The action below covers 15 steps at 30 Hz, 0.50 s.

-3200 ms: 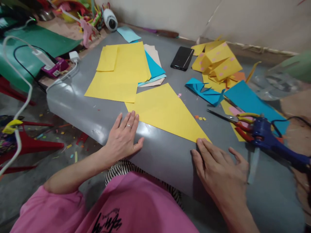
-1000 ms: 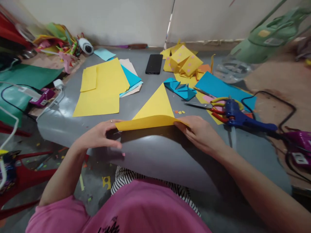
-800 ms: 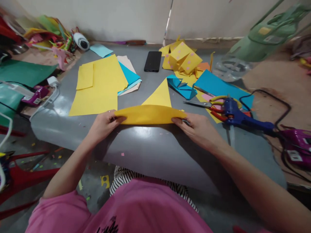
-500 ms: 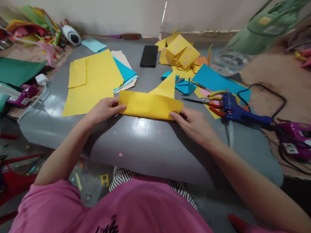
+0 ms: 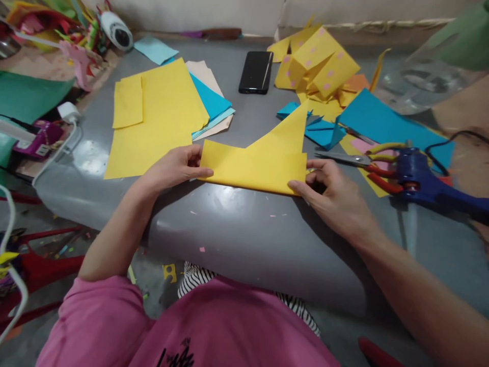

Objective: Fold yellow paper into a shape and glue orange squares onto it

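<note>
Between my hands, at the near part of the grey table, is a folded sheet of yellow paper (image 5: pixel 254 165), with a pointed flap rising at its back right. My left hand (image 5: pixel 179 165) pinches its left end, thumb in front and fingers behind. At the right end my right hand (image 5: pixel 332 193) grips the lower corner between thumb and fingers. A large yellow sheet (image 5: pixel 153 145) lies just left of it, with a smaller yellow piece (image 5: pixel 128 104) on top. Scissors (image 5: pixel 344 158) lie open beyond my right hand.
A blue glue gun (image 5: pixel 424 178) stands at the right, near a blue sheet (image 5: pixel 393 120). Yellow dotted paper pieces (image 5: pixel 321 61) and a black phone (image 5: pixel 255 71) are at the back of the grey table (image 5: pixel 244 229). A white camera-like device (image 5: pixel 116 31) stands at the back left.
The view has shifted, so the table's things appear further right. Both hands keep hold of the folded yellow paper; its right end, which stuck out in a slanted corner, now looks squarer.
</note>
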Each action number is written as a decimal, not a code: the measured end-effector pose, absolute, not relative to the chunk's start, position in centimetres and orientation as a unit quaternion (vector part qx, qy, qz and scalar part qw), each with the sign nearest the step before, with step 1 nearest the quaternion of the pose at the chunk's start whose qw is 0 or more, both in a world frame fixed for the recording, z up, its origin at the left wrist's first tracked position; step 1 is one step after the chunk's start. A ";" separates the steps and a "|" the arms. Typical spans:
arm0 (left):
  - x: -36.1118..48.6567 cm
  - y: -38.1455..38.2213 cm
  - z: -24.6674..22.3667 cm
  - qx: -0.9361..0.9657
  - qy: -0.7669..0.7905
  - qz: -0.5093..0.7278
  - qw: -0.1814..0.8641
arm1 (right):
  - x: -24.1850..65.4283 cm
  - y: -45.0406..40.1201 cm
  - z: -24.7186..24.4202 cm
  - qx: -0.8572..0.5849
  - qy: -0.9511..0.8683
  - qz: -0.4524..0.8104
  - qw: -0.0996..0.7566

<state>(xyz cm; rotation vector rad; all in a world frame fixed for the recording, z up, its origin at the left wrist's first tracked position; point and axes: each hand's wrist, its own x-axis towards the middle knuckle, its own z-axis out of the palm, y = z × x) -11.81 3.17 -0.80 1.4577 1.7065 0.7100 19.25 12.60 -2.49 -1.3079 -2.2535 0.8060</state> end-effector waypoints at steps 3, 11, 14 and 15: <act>-11.8 3.1 -0.8 0.581 0.695 0.250 0.343 | 19.1 12.7 -2.7 -0.464 -0.814 0.278 0.211; -11.3 2.7 -1.4 0.572 0.697 0.269 0.339 | 18.8 12.5 -3.2 -0.468 -0.812 0.259 0.233; -11.3 2.7 -1.6 0.587 0.697 0.265 0.316 | 18.9 12.3 -3.2 -0.471 -0.792 0.298 0.250; -11.4 2.6 -1.6 0.590 0.696 0.264 0.312 | 19.0 12.2 -3.2 -0.469 -0.782 0.320 0.257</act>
